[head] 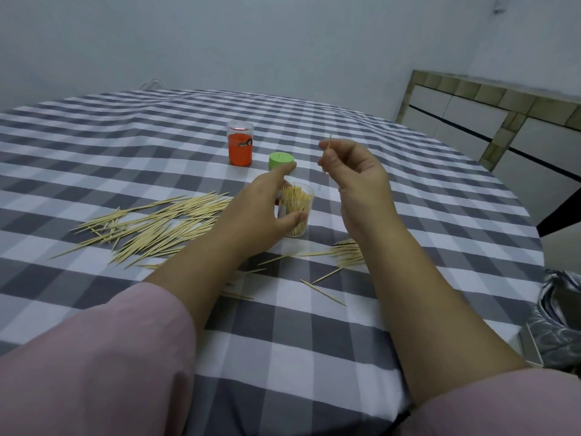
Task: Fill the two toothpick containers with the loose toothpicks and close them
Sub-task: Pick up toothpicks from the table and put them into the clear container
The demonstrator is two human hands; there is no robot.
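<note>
Left of the clear jar (295, 209), a big pile of toothpicks (151, 225) remains loose. The left hand (264, 209) grips that half-full jar; behind it stand the closed orange jar (240, 146) and green lid (280, 159). The right hand (352, 171) pinches one toothpick (327, 154) above the jar.

Both arms reach forward, bare from the elbows down, with pink sleeves (94, 357) pushed up. The left hand (261, 206) is low, with its thumb and fingers curled around something. Its pointer finger sticks out forward. The right hand (355, 171) is higher up. Its fingers are bent, and the thumb and fingertips pinch together at the top.
</note>
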